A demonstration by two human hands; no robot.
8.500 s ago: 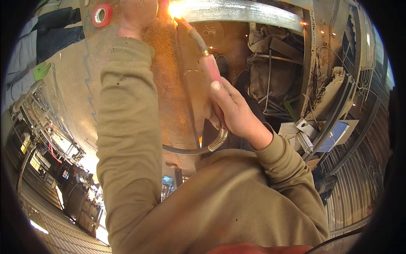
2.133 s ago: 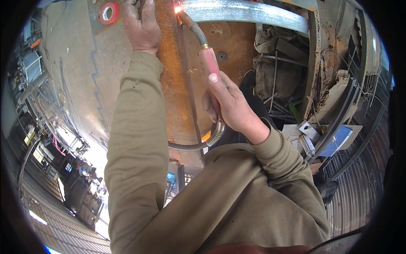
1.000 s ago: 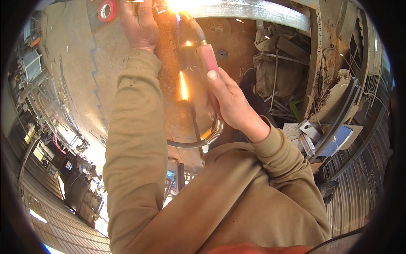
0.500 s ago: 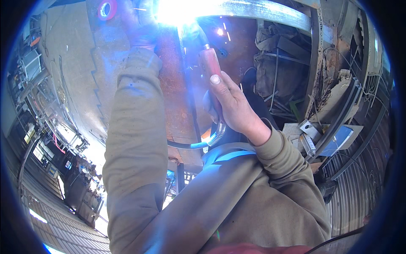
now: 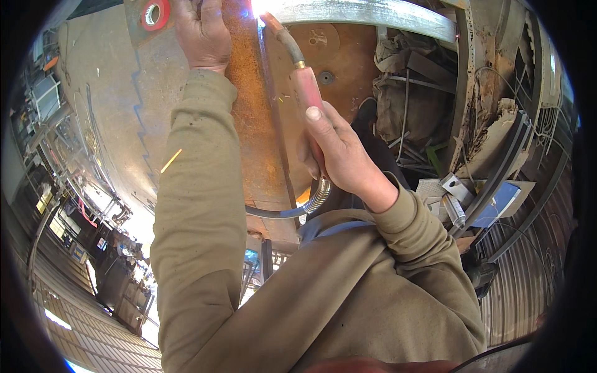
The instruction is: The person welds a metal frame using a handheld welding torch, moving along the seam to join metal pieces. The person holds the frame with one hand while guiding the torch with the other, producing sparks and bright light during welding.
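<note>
Welding torch: a MIG-style welding torch [image 5: 306,93] with a reddish handle and a bent metal neck runs up to the top edge of the view, just left of centre, where its tip meets a bright white arc glare [image 5: 261,6].
Right hand: the right hand [image 5: 342,155] is clenched round the torch handle, thumb laid along its upper side, the fingers wrapped beneath.
Torch hose: a coiled spring sleeve and dark hose [image 5: 292,208] curve out from under that hand toward the left, crossing in front of the plate's lower edge.
Left hand: the left hand [image 5: 202,31] lies pressed against the rusty steel plate [image 5: 255,124] near the top edge, fingers curled over the metal; whether it grips an edge cannot be told.
Plate and beam: the plate is orange-brown and upright before the person; a grey galvanised steel bar [image 5: 367,13] crosses above it, starting at the arc.
Spark: one yellow streak [image 5: 171,160] shows beside the left sleeve.
Sleeves: olive-tan sleeves [image 5: 199,205] cover both forearms and hide much of the plate's lower part.
Red ring: a red ring-shaped roll [image 5: 155,12] sits on the metal just left of the left hand.
Right side: scrap metal and wires [image 5: 410,105] lie heaped behind the plate; a small tube [image 5: 454,211] and a blue panel [image 5: 500,202] rest lower down.
</note>
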